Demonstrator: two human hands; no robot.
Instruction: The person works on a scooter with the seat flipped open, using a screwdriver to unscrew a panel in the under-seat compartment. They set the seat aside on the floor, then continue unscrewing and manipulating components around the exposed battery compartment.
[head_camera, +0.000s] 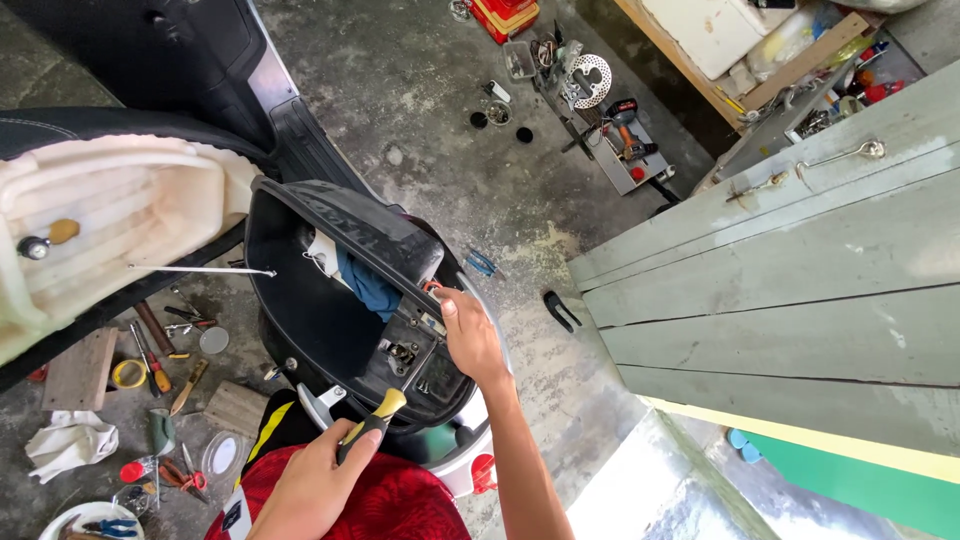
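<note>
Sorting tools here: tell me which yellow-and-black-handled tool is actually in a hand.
The one in the left hand, a yellow-and-black-handled tool pointed at the scooter's storage tub. The similar screwdriver lies untouched on the floor at left.

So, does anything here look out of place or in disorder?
Yes. Hand tools lie scattered on the concrete floor beside the scooter's open storage tub, and a blue cloth is stuffed inside it. The left hand holds a yellow-handled tool; the right hand touches the tub's rim.
</note>
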